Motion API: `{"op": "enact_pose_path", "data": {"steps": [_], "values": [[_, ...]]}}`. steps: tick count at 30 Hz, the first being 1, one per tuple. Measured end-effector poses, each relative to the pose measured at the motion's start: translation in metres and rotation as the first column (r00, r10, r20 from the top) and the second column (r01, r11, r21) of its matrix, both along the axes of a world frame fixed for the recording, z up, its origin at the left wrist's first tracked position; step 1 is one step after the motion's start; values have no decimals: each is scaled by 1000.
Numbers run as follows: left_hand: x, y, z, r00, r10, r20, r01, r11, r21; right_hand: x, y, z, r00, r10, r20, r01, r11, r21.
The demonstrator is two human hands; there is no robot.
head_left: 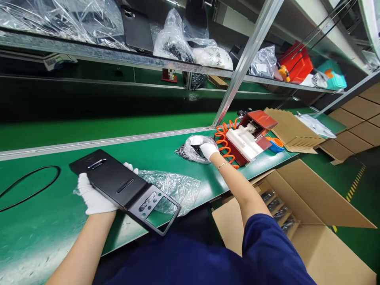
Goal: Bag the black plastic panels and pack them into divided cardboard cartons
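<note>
My left hand, in a white glove, is wrapped round the edges of a black folding phone case. The case is spread flat, with a frame with camera holes and a see-through window at its near right end. My right hand, also gloved, reaches to a small clear plastic bag holding small black pieces. Its fingertips are hidden at the bag's opening, so whether they grip anything does not show. Between my hands, a crumpled clear plastic sleeve lies partly behind the case.
A red and white machine with a coiled orange hose stands right of the bag. Cardboard sheets lie beyond. An open carton with packed pieces sits below the bench edge. A black cable curves at left; a loaded shelf runs above.
</note>
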State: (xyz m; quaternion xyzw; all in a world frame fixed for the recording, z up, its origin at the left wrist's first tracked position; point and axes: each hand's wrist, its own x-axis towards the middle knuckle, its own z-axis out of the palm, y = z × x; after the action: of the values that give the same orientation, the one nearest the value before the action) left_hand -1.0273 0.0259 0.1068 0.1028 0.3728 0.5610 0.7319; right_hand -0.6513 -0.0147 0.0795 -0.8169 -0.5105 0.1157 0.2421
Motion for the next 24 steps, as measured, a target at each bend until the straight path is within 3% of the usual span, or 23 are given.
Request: {"op": "enact_pose_path", "data": {"steps": [4,8,14,19,24], "values": [[0,4,-5,992,-97,77,91,993,76,11,-5,-8,969,-18,-245,39,996,83],[4,8,-14,944,-270,192,226,949,221,5,-18,-7,859,55,-509,61,976,208],[20,8,-22,838,-448,311,387,890,240,-41,-21,13,619,281,-734,-10,937,350],[22,6,-26,787,-451,421,401,892,207,-91,-5,35,480,348,-805,-197,937,288],[14,10,-31,738,-479,475,401,878,261,-129,20,38,391,346,-853,-295,925,240]]}}
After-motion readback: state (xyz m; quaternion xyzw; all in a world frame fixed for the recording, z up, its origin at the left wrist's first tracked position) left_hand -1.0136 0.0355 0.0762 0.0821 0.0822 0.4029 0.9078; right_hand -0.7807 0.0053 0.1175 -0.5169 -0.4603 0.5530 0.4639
